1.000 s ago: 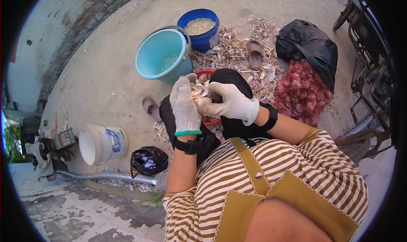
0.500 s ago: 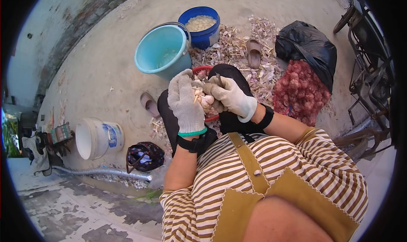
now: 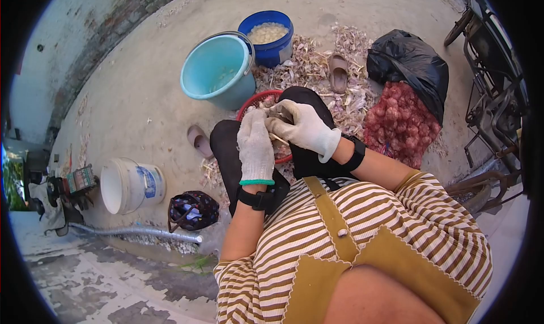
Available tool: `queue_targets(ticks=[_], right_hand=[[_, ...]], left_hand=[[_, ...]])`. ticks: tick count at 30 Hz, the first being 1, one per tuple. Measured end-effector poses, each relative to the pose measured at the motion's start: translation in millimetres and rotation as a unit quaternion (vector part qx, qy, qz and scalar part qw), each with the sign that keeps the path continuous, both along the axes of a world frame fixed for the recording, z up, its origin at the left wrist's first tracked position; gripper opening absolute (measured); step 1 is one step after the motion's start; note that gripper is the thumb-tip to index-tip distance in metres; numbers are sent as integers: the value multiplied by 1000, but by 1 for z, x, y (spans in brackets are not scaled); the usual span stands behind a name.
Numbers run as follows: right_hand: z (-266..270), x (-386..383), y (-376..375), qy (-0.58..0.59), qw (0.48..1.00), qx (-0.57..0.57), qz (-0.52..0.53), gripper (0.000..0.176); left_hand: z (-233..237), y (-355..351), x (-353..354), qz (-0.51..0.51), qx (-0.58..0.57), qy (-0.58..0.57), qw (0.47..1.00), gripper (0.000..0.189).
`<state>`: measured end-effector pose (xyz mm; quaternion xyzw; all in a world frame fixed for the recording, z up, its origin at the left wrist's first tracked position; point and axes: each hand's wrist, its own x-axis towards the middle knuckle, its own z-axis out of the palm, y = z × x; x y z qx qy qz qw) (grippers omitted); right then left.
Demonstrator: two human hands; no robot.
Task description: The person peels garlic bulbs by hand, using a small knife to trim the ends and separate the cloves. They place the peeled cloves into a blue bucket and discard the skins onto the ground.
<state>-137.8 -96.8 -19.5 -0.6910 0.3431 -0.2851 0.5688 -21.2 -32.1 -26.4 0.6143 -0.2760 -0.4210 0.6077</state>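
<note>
My left hand (image 3: 255,145), in a pale knit glove with a green cuff, is closed around garlic over the red basket (image 3: 247,104) between my knees. Its fingers hide most of what it holds. My right hand (image 3: 306,130), gloved too, meets it from the right with fingers bent and pressed together. Whatever the right fingers grip is hidden from view. Garlic (image 3: 267,102) shows in the basket beyond my fingertips, and a thin pale stalk sticks out below the right fingers.
A light-blue bucket (image 3: 190,74) and a dark-blue bucket of peeled cloves (image 3: 269,34) stand ahead. Garlic skins (image 3: 309,57) cover the floor around a slipper (image 3: 338,74). Right are a red mesh sack of garlic (image 3: 399,117) and a black bag (image 3: 408,63); left, a white bucket (image 3: 133,185).
My left hand has turned and lowered, its fingers closing over the garlic that showed before. The dark tool tip seen at my right fingers is now hidden. Both hands are closer together.
</note>
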Motion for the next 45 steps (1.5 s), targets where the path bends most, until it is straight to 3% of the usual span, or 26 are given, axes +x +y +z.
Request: queue_targets(ticks=[2, 6, 7, 8, 9, 13, 14, 17, 21, 22, 24, 26, 30, 36, 38, 41, 45], right_hand=[[-10, 3, 0, -1, 1000, -18, 3, 24], [-10, 4, 0, -52, 998, -7, 18, 20], [-4, 4, -2, -87, 987, 134, 18, 20], [4, 1, -4, -96, 975, 199, 40, 22], [10, -4, -7, -105, 958, 260, 63, 25], [15, -15, -16, -128, 939, 300, 111, 37], [14, -17, -15, -175, 921, 319, 136, 38], [12, -21, -13, -265, 886, 335, 181, 41], [9, -24, -15, -256, 896, 306, 196, 36], [6, -24, -18, -258, 884, 332, 206, 35], [10, -23, -15, -258, 872, 358, 215, 37], [26, -20, -8, -220, 892, 361, 163, 32], [12, -16, -18, -178, 911, 340, 152, 26], [26, -6, -11, -134, 938, 313, 64, 22], [30, -3, -6, -109, 955, 272, -31, 22], [27, -3, -3, -95, 958, 270, -20, 21], [21, -14, -8, -109, 946, 305, 3, 19]], left_hand=[[-7, -1, -5, 68, -69, -41, 994, 26], [0, 5, -1, 57, -84, -93, 990, 26], [8, 9, -1, 36, -89, -12, 995, 25], [14, 12, -1, 13, -94, 70, 993, 25], [20, 14, -2, 13, -95, 70, 993, 25], [23, 17, 3, -19, -106, 187, 976, 24], [21, 18, 4, -31, -126, 240, 962, 24], [26, 18, 3, -15, -133, 257, 957, 23], [36, 23, 1, -56, -94, 235, 966, 34], [32, 22, -1, -88, -108, 220, 966, 43], [27, 26, 0, -120, -111, 229, 960, 45], [27, 26, -4, -139, -120, 255, 949, 49], [15, 27, 0, -140, -134, 255, 947, 48], [11, 27, -3, -104, -120, 91, 983, 43], [7, 26, -6, -47, -105, 22, 993, 37], [1, 25, -13, -7, -145, -77, 986, 29], [-1, 30, -3, -69, -134, 1, 989, 31]])
